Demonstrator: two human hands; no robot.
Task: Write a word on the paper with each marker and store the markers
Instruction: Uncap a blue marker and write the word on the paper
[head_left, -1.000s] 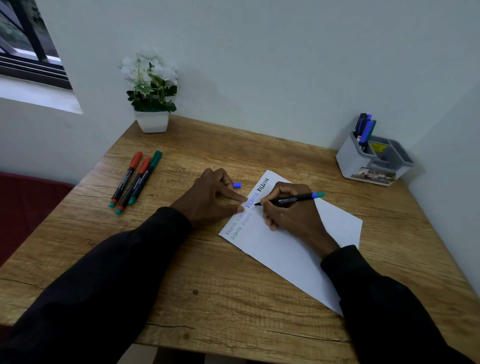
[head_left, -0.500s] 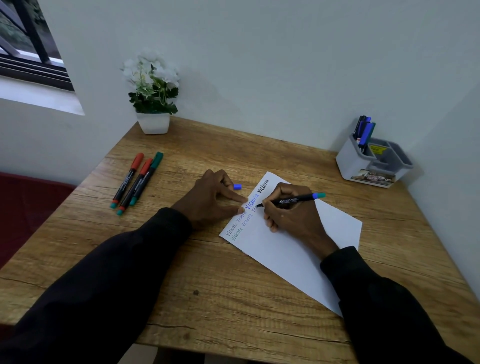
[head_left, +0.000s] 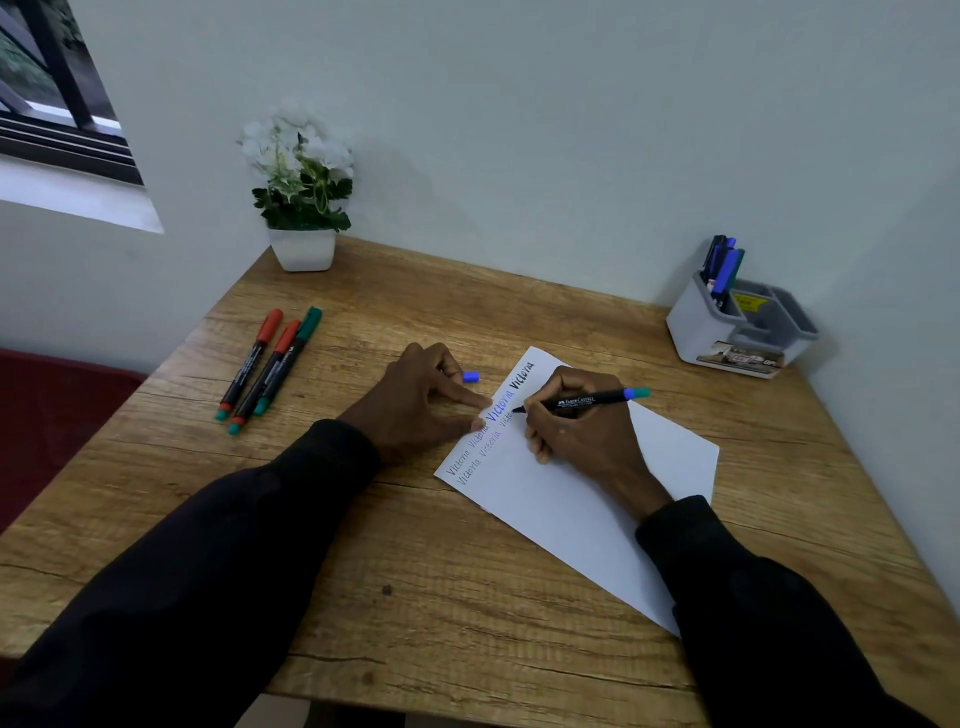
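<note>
Writing on a white sheet of paper (head_left: 571, 514) at a wooden table (head_left: 415, 597), a person in dark sleeves grips a black marker (head_left: 587, 400) in the right hand (head_left: 587, 436). Its fingers and thumb are curled round the barrel, and the tip touches the sheet near its far left edge. The marker's rear end is blue with a teal tip. The left hand (head_left: 426, 405) pins the sheet's left edge with a straight forefinger and thumb. Its other fingers are curled round a blue cap (head_left: 470, 376), which pokes out toward the paper.

The word "Victoria" runs along that edge in 2 rows, in black, blue and fainter inks. The right hand covers the end of the second row, so the word under the tip cannot be read in full.

Lying side by side at the table's left, well apart from the sheet, are 3 capped markers (head_left: 267, 371), 2 with red caps and 1 with a green cap. A white pot of white flowers (head_left: 301, 208) stands at the far left corner against the wall. A grey desk organizer (head_left: 696, 332) sits at the far right corner, with several stored markers (head_left: 723, 267) upright in its left compartment. A window (head_left: 52, 104) shows at the upper left.
</note>
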